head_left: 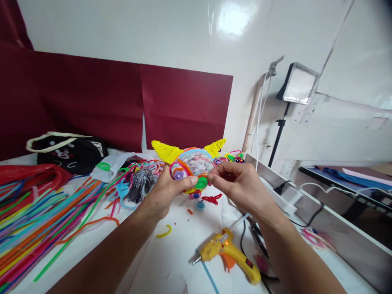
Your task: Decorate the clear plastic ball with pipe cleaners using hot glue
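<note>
A round pipe-cleaner craft piece (196,159) with two yellow horns is held up over the table. My left hand (170,188) grips its left edge, the thumb resting across the front beside a purple coil (179,174). Low on the front sits a green coil (201,183). My right hand (235,183) is closed in a pinch at the piece's lower right, by the green coil. Whatever lies between those fingertips is too small to make out. Just below are a red twisted pipe cleaner (212,199) and a small blue coil (200,205).
A yellow glue gun (228,253) lies at front right, near black cables (243,237). Loose pipe cleaners (52,220) cover the left side. Behind them are a grey fuzzy bundle (142,185) and a black bag (70,153). A white power strip (289,198) sits at right.
</note>
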`<act>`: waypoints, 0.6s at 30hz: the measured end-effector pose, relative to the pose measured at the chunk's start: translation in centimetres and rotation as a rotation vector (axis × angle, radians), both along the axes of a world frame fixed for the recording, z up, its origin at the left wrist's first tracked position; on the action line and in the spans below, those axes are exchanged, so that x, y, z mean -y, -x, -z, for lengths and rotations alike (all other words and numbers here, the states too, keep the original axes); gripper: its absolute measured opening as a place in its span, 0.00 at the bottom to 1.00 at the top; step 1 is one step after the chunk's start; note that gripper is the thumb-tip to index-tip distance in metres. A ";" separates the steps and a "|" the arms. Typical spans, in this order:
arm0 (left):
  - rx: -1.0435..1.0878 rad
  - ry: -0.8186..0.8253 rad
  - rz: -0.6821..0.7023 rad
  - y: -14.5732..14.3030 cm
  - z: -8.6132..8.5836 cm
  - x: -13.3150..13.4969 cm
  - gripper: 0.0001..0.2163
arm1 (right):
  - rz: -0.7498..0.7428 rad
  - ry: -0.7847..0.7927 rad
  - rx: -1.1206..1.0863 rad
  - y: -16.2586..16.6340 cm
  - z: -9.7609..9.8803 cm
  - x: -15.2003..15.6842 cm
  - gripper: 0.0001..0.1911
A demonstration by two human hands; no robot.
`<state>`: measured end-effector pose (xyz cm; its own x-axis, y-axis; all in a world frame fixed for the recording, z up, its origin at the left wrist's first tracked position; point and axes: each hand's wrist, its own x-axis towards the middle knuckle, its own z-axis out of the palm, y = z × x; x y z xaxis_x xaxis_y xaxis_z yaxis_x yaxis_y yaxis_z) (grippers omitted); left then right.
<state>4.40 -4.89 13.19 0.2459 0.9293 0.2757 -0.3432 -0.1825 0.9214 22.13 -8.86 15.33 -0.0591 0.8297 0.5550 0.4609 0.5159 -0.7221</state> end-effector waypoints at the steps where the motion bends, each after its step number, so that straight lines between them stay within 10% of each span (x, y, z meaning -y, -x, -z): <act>1: -0.007 0.013 -0.010 0.0 0.0 0.0 0.26 | 0.002 0.001 -0.001 0.0 0.0 0.0 0.08; 18: -0.021 0.099 -0.060 0.1 0.2 0.1 0.27 | -0.018 0.001 -0.057 0.0 0.4 -0.5 0.06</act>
<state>4.34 -5.01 12.95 0.1939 0.9649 0.1770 -0.3153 -0.1096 0.9426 22.09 -8.40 14.90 -0.0421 0.8294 0.5570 0.4095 0.5228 -0.7476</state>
